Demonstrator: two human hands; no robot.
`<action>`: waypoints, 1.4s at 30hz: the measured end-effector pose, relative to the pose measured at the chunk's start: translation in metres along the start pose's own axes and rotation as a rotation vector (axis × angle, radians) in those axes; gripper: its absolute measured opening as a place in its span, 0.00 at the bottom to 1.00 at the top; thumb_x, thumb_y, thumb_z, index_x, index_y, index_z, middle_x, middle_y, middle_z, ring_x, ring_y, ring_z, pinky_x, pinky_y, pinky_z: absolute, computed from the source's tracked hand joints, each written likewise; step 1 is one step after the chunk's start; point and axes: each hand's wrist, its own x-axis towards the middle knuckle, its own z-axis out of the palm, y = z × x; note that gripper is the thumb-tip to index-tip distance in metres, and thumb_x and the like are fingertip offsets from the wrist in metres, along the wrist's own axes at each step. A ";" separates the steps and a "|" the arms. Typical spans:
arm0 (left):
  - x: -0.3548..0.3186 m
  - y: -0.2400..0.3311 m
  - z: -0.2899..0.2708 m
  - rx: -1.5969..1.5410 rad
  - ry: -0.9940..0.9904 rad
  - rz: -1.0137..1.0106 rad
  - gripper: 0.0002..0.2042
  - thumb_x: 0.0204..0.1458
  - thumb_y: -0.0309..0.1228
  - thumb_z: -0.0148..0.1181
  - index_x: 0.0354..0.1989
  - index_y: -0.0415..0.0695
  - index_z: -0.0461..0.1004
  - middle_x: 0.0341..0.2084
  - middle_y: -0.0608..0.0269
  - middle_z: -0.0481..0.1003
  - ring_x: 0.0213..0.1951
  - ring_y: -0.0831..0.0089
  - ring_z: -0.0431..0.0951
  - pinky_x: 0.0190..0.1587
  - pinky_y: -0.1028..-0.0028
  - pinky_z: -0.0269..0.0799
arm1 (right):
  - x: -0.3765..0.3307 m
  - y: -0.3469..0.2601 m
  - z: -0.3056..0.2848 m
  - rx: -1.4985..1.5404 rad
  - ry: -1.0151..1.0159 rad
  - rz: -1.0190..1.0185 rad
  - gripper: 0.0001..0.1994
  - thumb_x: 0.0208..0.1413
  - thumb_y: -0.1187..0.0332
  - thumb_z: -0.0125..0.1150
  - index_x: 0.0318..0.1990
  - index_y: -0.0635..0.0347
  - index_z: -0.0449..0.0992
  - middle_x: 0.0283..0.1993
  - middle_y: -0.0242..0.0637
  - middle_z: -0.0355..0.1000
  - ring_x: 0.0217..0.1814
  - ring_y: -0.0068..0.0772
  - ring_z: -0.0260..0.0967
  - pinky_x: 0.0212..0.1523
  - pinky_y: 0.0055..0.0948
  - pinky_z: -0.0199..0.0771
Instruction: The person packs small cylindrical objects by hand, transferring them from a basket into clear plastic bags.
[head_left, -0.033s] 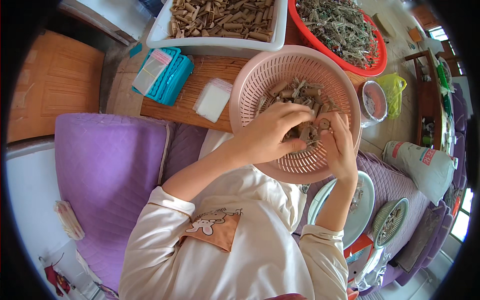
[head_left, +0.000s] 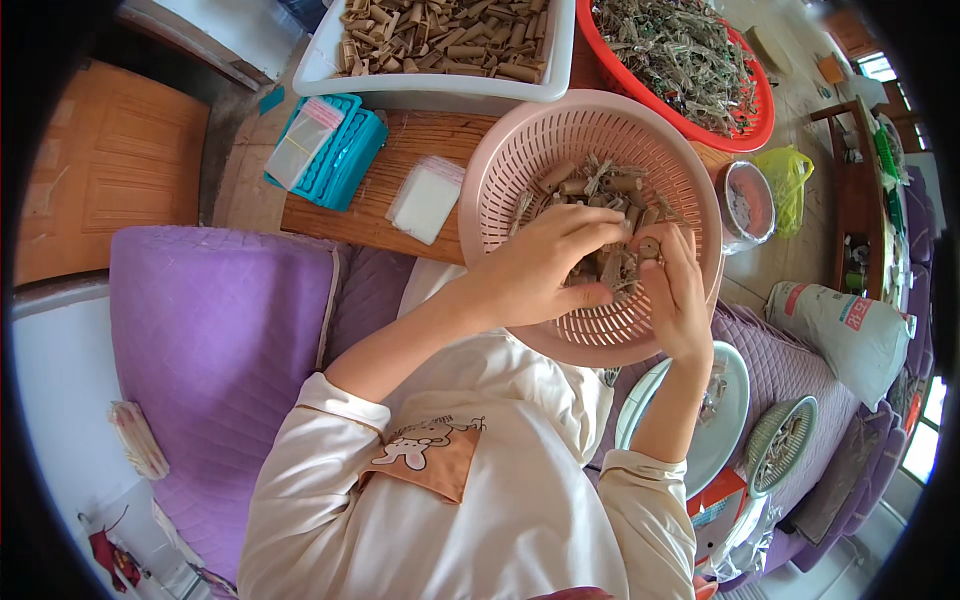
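Observation:
A pink plastic colander (head_left: 500, 125) sits before me, holding short brown cardboard tubes (head_left: 571, 187) and bundles of thin, dry-looking clear strips (head_left: 604, 178). Over its contents, my left hand (head_left: 548, 262) is curved, its thumb spread well away from the fingers, with nothing visible gripped between them. My right hand (head_left: 680, 290) is closed at the colander's right side, fingers bent around a small brown cardboard tube (head_left: 650, 247) whose round end faces up. The left fingertips reach close to this tube; whether they touch it is hard to see.
Beyond the colander stand a white tub (head_left: 430, 85) of brown tubes and a red basket (head_left: 765, 115) of strip bundles. Teal trays (head_left: 355, 160) and clear plastic sleeves (head_left: 425, 205) lie on the wooden table (head_left: 340, 215). A metal pot (head_left: 745, 205) stands right; a pale green basin (head_left: 735, 400) lies lower right.

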 end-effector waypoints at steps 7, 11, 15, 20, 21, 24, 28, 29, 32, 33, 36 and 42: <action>-0.004 0.002 0.000 -0.158 -0.176 -0.180 0.22 0.39 0.28 0.61 0.46 0.42 0.66 0.43 0.55 0.69 0.44 0.59 0.70 0.45 0.66 0.66 | -0.009 -0.009 0.013 0.098 0.069 0.153 0.09 0.54 0.67 0.48 0.34 0.66 0.67 0.26 0.42 0.62 0.25 0.41 0.62 0.27 0.31 0.62; -0.002 0.003 -0.004 -0.274 -0.384 -0.414 0.20 0.40 0.24 0.58 0.46 0.43 0.67 0.43 0.55 0.70 0.42 0.60 0.72 0.44 0.67 0.67 | -0.011 -0.009 0.014 0.000 0.106 0.095 0.11 0.55 0.65 0.47 0.32 0.65 0.67 0.23 0.42 0.64 0.24 0.43 0.64 0.26 0.33 0.63; -0.002 0.003 -0.004 -0.357 -0.326 -0.373 0.18 0.42 0.22 0.56 0.45 0.43 0.67 0.44 0.55 0.69 0.43 0.59 0.71 0.44 0.67 0.66 | -0.011 -0.009 0.013 0.006 0.129 0.097 0.13 0.55 0.63 0.47 0.30 0.66 0.67 0.21 0.40 0.64 0.22 0.40 0.64 0.25 0.31 0.63; 0.002 -0.002 0.011 -0.129 0.052 0.062 0.15 0.45 0.24 0.54 0.44 0.42 0.67 0.43 0.52 0.69 0.43 0.57 0.70 0.43 0.65 0.66 | -0.016 -0.010 0.018 0.608 0.143 0.268 0.16 0.58 0.58 0.43 0.32 0.65 0.67 0.23 0.34 0.63 0.22 0.25 0.59 0.24 0.23 0.60; 0.002 -0.003 0.010 -0.130 0.051 0.064 0.15 0.45 0.24 0.54 0.44 0.42 0.67 0.43 0.52 0.69 0.43 0.57 0.70 0.43 0.65 0.66 | -0.015 -0.011 0.020 0.945 0.170 0.296 0.17 0.59 0.57 0.41 0.32 0.65 0.66 0.24 0.32 0.62 0.23 0.21 0.57 0.24 0.20 0.58; 0.004 0.002 -0.007 -0.141 -0.029 0.010 0.14 0.46 0.27 0.54 0.42 0.41 0.67 0.38 0.51 0.70 0.39 0.58 0.71 0.39 0.64 0.66 | -0.016 -0.012 0.021 1.097 0.173 0.304 0.18 0.59 0.56 0.38 0.35 0.65 0.66 0.26 0.31 0.61 0.25 0.18 0.56 0.26 0.16 0.58; 0.003 0.020 -0.024 -0.236 -0.121 -0.202 0.10 0.46 0.34 0.59 0.30 0.40 0.69 0.20 0.64 0.69 0.22 0.73 0.69 0.26 0.76 0.64 | -0.013 -0.013 0.020 0.904 0.178 0.290 0.17 0.59 0.58 0.39 0.37 0.66 0.65 0.26 0.31 0.62 0.27 0.18 0.56 0.28 0.14 0.57; 0.002 0.022 -0.025 -0.339 -0.106 -0.286 0.12 0.47 0.36 0.59 0.29 0.40 0.69 0.16 0.66 0.67 0.19 0.78 0.65 0.23 0.79 0.61 | -0.013 -0.018 0.017 0.875 0.116 0.383 0.16 0.59 0.59 0.40 0.38 0.66 0.65 0.26 0.31 0.62 0.27 0.17 0.56 0.28 0.14 0.57; -0.001 0.022 -0.023 -0.410 -0.095 -0.331 0.13 0.48 0.37 0.58 0.27 0.39 0.68 0.15 0.69 0.65 0.19 0.84 0.62 0.22 0.83 0.59 | -0.014 -0.022 0.015 0.884 0.065 0.474 0.15 0.58 0.60 0.42 0.38 0.66 0.65 0.26 0.30 0.62 0.28 0.16 0.56 0.28 0.14 0.57; -0.002 0.023 -0.022 -0.412 -0.098 -0.330 0.13 0.48 0.37 0.58 0.27 0.39 0.68 0.15 0.69 0.65 0.19 0.84 0.62 0.22 0.83 0.59 | -0.015 -0.024 0.016 0.924 0.073 0.470 0.14 0.58 0.61 0.44 0.38 0.66 0.66 0.27 0.30 0.63 0.28 0.16 0.57 0.28 0.13 0.56; -0.005 0.023 -0.022 -0.501 -0.127 -0.398 0.13 0.49 0.37 0.57 0.26 0.38 0.68 0.16 0.69 0.67 0.20 0.85 0.64 0.22 0.82 0.60 | -0.011 -0.030 0.015 0.990 0.086 0.399 0.14 0.56 0.62 0.49 0.40 0.65 0.66 0.28 0.29 0.64 0.26 0.15 0.56 0.27 0.14 0.56; -0.006 0.025 -0.023 -0.687 -0.176 -0.498 0.11 0.50 0.34 0.55 0.32 0.37 0.71 0.15 0.59 0.70 0.18 0.79 0.69 0.22 0.77 0.62 | -0.005 -0.027 0.020 0.796 0.080 0.322 0.15 0.47 0.63 0.62 0.37 0.65 0.69 0.28 0.27 0.64 0.27 0.13 0.57 0.28 0.12 0.57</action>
